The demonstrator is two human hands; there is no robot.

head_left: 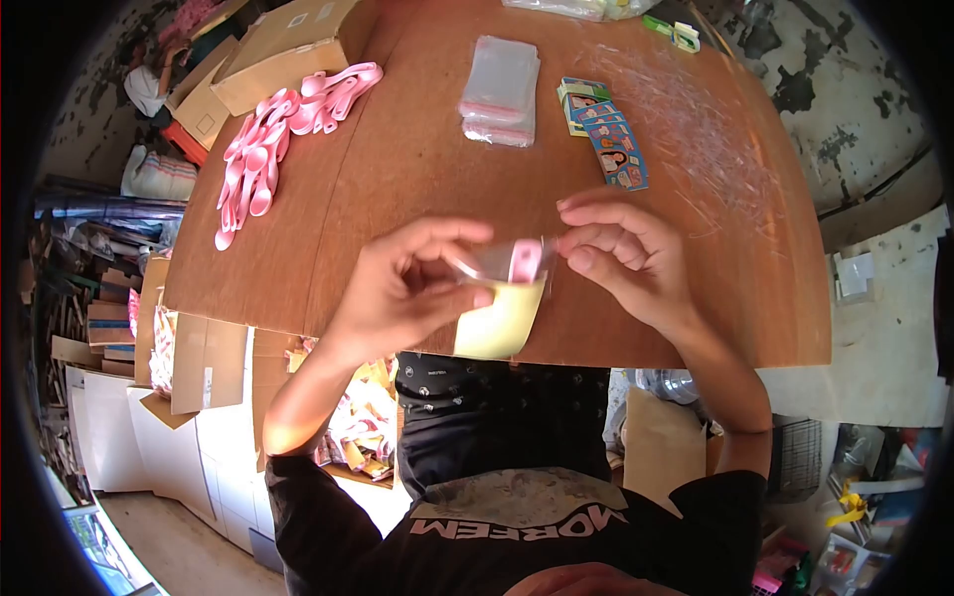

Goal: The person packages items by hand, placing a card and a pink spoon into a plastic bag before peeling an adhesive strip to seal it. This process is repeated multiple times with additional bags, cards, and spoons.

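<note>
Head view shows left hand (402,293) and right hand (621,258) pinching a clear sleeve (497,263) holding a yellow card (502,318) at table's (417,169) six o'clock; thin pinches risk it slipping.

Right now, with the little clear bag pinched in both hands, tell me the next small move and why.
Probably ease the yellow card further up into the clear bag. The left hand and right hand pinch the bag at each end, and most of the card hangs below it, over the table edge.
</note>
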